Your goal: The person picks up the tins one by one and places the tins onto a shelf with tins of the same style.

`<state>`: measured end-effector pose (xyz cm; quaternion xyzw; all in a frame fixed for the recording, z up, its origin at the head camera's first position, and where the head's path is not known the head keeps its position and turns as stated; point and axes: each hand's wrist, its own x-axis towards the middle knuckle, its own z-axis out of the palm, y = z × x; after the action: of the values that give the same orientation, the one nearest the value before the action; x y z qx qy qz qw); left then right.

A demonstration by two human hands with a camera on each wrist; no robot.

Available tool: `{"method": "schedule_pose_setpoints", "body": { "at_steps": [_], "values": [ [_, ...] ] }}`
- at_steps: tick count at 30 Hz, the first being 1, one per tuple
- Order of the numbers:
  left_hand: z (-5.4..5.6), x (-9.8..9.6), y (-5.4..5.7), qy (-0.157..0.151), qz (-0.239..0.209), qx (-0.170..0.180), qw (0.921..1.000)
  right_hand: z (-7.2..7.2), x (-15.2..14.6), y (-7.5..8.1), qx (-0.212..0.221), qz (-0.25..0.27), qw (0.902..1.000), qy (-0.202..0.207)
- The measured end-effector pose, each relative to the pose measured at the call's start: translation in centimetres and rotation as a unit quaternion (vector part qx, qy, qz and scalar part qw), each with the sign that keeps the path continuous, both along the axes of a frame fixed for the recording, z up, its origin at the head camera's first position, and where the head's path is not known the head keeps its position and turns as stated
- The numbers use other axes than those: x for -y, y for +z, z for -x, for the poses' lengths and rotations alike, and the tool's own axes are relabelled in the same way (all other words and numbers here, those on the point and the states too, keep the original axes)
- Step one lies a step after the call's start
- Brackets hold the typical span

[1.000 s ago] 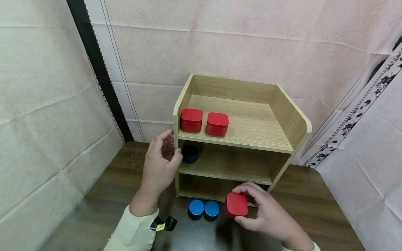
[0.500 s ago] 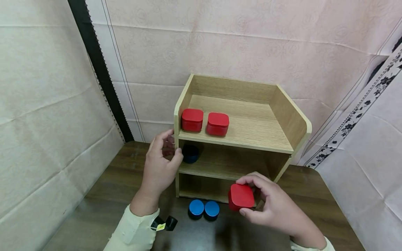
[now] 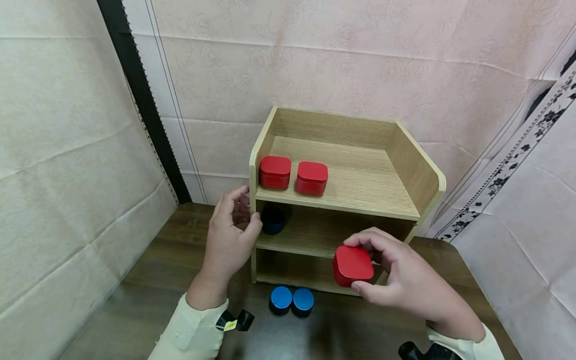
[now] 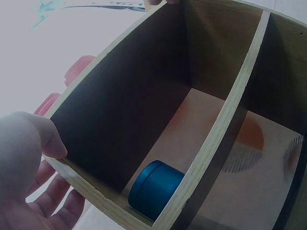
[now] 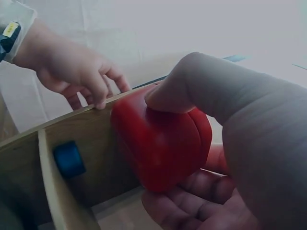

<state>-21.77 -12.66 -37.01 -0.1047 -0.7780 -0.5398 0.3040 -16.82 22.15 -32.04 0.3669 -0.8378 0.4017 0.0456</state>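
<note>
While pale cloth (image 3: 342, 75) backs the brown table (image 3: 153, 290), the right hand (image 3: 398, 275) grips a red box (image 3: 353, 265), left hand (image 3: 228, 240) relaxed.

Red box (image 5: 153, 143) in right hand (image 5: 254, 129)

- My shelf (image 3: 360, 172) looks like smooth wood.
- In front of it, I hold a smooth, slightly shiny red box (image 3: 354, 263).
- Under it, my table (image 3: 265, 345) looks like shiny wood.
- Behind it, creased cloth (image 3: 342, 75).
</note>
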Motion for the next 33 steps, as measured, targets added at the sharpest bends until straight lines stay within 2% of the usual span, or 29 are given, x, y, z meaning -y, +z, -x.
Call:
{"method": "schedule_pose_setpoints", "body": {
  "at_steps": [6,13,21,33],
  "values": [
    [0.0,0.0,0.0,0.002,-0.001,0.003,1.0,0.2,-0.1,1.9,0.019,-0.007,0.9998,-0.005],
    [0.0,0.0,0.0,0.004,-0.001,0.0,1.0,0.6,0.1,4.6,0.013,-0.024,0.9995,-0.018],
    [0.1,0.0,-0.1,0.006,0.003,-0.002,1.0,1.7,0.4,8.1,0.016,-0.034,0.9989,-0.028],
    [0.0,0.0,0.0,0.0,-0.001,0.001,1.0,4.0,1.0,10.6,0.037,-0.081,0.9927,-0.082]
  ]
}}
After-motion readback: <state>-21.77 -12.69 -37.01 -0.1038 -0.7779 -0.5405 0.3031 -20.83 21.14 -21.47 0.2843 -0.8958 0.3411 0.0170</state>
